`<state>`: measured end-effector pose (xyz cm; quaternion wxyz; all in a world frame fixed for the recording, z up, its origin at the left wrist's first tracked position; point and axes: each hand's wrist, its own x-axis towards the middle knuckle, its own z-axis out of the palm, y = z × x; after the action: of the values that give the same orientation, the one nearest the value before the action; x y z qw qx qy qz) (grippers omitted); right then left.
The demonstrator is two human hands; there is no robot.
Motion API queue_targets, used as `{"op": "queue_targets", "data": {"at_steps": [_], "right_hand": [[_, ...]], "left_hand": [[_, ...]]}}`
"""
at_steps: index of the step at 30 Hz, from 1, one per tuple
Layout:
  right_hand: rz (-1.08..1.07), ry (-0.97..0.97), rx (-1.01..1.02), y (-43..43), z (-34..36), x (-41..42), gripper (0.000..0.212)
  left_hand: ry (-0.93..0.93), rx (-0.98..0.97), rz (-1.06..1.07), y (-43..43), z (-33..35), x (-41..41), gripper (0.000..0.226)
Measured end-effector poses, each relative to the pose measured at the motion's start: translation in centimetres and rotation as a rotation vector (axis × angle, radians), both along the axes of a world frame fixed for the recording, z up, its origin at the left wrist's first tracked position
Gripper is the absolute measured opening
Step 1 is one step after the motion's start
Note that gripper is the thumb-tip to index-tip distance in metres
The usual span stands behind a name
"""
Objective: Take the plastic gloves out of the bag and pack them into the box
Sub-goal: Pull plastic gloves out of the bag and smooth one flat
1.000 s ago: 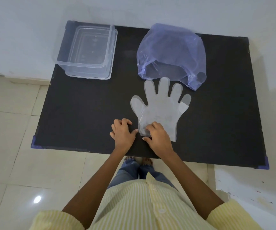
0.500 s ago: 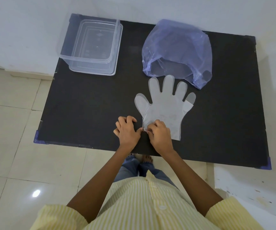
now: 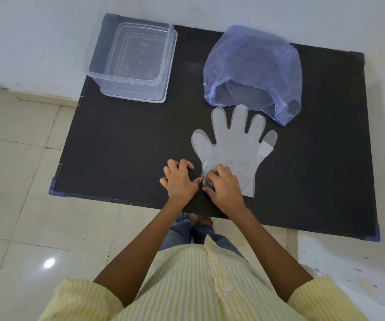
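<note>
Since the earlier frames little has shifted on the counter: both hands have stayed at the cuff of the glove, the right fingers have curled tighter over its near left corner, and the left fingers have spread a bit wider on the dark surface. The glove, bag and box lie as they did.

The black counter (image 3: 122, 144) fills the middle of the view, with blue caps at its near corners, standing on a pale tiled floor (image 3: 13, 186) against a white wall. On its far right lies the translucent purple bag (image 3: 254, 66), crumpled into a dome with its mouth opening toward the person. On the far left stands the clear plastic box (image 3: 108, 72), open-topped, overhanging the counter's far left corner, with nothing in it.

The plastic glove (image 3: 233, 147) lies flat just in front of the bag, fingers spread and pointing away, their tips touching or nearly touching the bag's rim; its little finger looks folded over.

The right hand (image 3: 224, 189) rests on the cuff with the fingers bent, its grip pinching the crinkled corner of film, though how many layers it has is hard to tell. The left hand (image 3: 180, 179) lies beside it, fingers splayed on the counter, thumb tip meeting the same corner; its grip looks released rather than closed.
</note>
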<state>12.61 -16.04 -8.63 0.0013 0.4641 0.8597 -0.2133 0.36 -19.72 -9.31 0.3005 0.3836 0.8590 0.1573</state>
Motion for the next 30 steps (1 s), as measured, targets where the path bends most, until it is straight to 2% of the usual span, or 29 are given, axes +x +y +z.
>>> {"op": "queue_targets", "data": {"at_steps": [5, 9, 12, 15, 19, 24, 27, 30], "right_hand": [[-0.059, 0.075, -0.016, 0.2, -0.3, -0.1, 0.014], [-0.282, 0.203, -0.125, 0.8, -0.2, -0.1, 0.011], [-0.392, 0.228, -0.195, 1.4, 0.1, 0.0, 0.013], [-0.304, 0.236, -0.215, 1.4, 0.3, 0.2, 0.015], [-0.078, 0.076, -0.086, 0.1, -0.2, 0.2, 0.026], [-0.08, -0.003, 0.068, -1.1, -0.8, -0.7, 0.022], [-0.128, 0.028, 0.025, -0.9, -0.9, -0.8, 0.02], [-0.198, 0.137, -0.042, -0.2, -0.7, -0.3, 0.014]], "left_hand": [[-0.003, -0.015, 0.005, 0.2, 0.1, 0.1, 0.04], [-0.008, -0.021, 0.01, 0.3, 0.2, 0.1, 0.039], [-0.014, -0.031, 0.017, 0.3, 0.3, 0.2, 0.038], [-0.014, -0.036, 0.022, 0.3, 0.3, 0.2, 0.038], [-0.019, -0.041, 0.041, 0.5, 0.3, 0.2, 0.037], [-0.028, -0.044, 0.051, 0.6, 0.4, 0.2, 0.037], [-0.029, -0.043, 0.049, 0.6, 0.5, 0.2, 0.038], [-0.026, -0.042, 0.042, 0.5, 0.6, 0.2, 0.039]]}}
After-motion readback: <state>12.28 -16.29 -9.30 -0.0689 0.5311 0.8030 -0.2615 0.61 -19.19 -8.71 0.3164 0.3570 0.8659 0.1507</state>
